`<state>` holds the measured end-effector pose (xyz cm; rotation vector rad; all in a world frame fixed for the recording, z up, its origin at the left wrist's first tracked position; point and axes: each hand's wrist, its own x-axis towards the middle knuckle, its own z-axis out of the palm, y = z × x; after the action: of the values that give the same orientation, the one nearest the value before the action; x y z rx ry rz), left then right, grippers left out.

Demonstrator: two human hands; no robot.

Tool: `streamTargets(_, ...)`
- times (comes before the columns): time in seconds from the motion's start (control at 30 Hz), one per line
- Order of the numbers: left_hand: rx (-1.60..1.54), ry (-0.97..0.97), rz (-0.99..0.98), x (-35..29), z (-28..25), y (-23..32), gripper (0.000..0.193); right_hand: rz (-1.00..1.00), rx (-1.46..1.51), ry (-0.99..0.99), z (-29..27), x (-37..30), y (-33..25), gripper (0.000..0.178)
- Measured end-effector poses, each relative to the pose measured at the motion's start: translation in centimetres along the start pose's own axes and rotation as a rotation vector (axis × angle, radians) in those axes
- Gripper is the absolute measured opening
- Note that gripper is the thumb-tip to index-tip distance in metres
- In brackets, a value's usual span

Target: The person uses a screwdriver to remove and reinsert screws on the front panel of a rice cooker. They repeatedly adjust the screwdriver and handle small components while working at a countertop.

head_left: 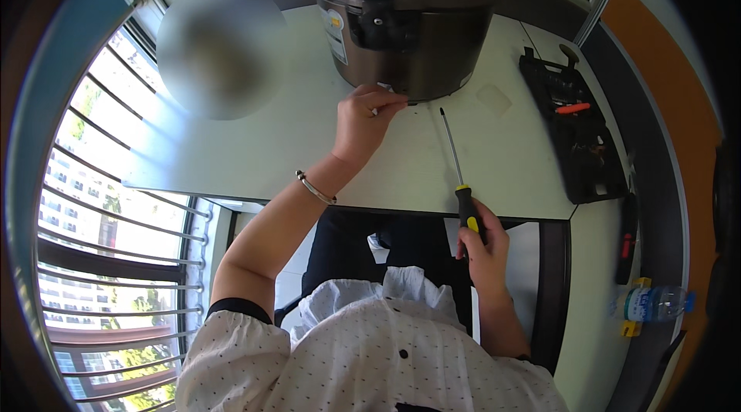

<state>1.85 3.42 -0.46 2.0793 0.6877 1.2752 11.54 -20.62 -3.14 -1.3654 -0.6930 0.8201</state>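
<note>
A large dark brown rice cooker (421, 41) stands on the white table, with a latch and a label on its side. My left hand (364, 122) reaches to its bottom edge, thumb and fingers pinched together there. What they hold, if anything, is too small to make out. Low on the right, my right hand (486, 250) is wrapped round the black and yellow handle of a screwdriver (451, 145). Its shaft points up and away from me, the tip just short of the cooker's base and apart from it.
At the right lies an open black tool case (573, 130) with an orange-handled piece in it. A translucent flat piece (494, 99) rests beside the cooker. Farther right are a plastic bottle (656, 304) and a black and red tool (627, 246). A barred window (116, 234) is at left.
</note>
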Motion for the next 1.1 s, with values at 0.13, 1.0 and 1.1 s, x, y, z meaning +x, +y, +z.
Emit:
streamTargets(0.13,0.122,0.029,0.177,0.9,0.2,-0.4,0.010,-0.003,0.034,-0.016,-0.4,0.1,0.4,0.045)
streamTargets(1.0,0.058,0.135,-0.016,1.1,1.7,-0.3,0.006,-0.027,0.029,-0.077,-1.2,0.5,0.3,0.050)
streamTargets(1.1,0.169,0.159,-0.023,1.1,1.7,-0.3,0.010,-0.046,0.024,-0.073,-1.2,0.4,0.6,0.050)
